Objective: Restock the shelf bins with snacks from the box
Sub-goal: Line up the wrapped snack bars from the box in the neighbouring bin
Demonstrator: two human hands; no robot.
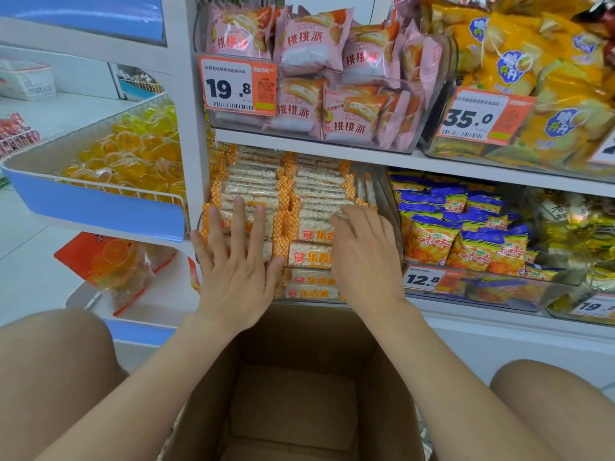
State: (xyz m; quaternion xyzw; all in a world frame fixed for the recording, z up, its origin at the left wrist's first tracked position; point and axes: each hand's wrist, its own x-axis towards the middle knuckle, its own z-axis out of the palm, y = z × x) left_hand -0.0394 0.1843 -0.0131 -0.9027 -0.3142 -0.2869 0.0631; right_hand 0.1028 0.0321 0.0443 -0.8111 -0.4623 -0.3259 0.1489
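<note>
Our cardboard box (293, 394) shows only bare card inside; just beyond it the clear shelf bin (386, 201) holds stacked puffed-rice bars (309, 257); our left hand (236, 264), fingers spread flat, and right hand (362, 257), fingers loosely together, press them, likely levelling the rows.

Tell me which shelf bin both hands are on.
The lower-shelf bin of orange-checked rice bars, below the pink packs and left of the blue-and-yellow bags. Left hand and right hand both rest on its bars.
</note>
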